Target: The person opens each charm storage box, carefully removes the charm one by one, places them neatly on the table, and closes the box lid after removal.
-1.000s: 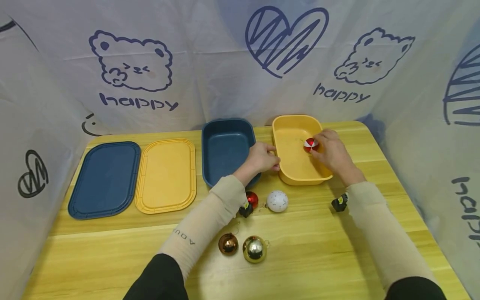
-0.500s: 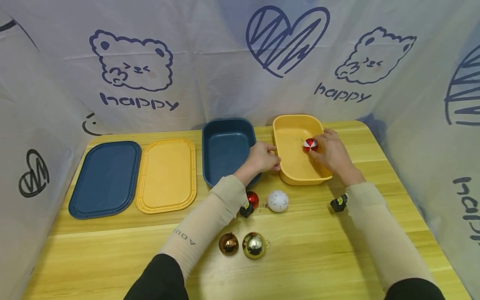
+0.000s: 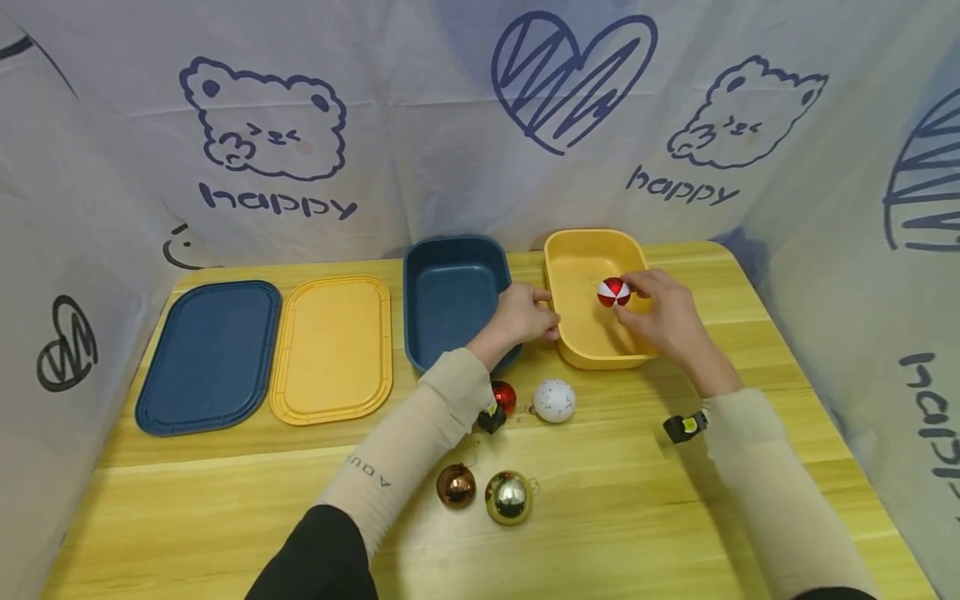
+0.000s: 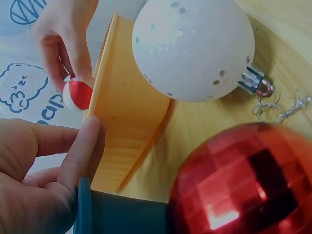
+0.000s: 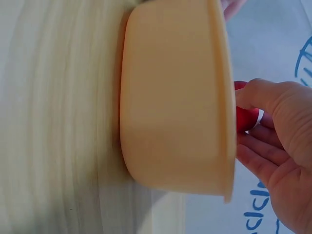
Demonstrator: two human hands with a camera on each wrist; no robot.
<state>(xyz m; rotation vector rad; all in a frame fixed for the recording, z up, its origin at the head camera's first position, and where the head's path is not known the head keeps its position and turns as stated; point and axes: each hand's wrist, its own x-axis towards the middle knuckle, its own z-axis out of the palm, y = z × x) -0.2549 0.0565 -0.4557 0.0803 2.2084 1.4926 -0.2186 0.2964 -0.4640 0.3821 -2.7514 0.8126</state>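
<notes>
My right hand pinches a red-and-white Christmas ball between thumb and fingers, over the inside of the yellow box. In the right wrist view the box wall hides part of the ball. At the box's left rim the fingers of my left hand touch the outside, extended and relaxed; the left wrist view shows fingertips right at the rim. Below that hand lie a red faceted ball and a white speckled ball with a silver cap.
A dark blue box stands left of the yellow one. Further left lie a dark blue lid and a yellow lid. Nearer the front are a brown ball and a gold ball. A printed cloth hangs behind the table.
The red-and-white ball has shifted slightly left in my right hand and looks higher over the box. The right wrist has turned a little outward. My left hand has kept its place.
</notes>
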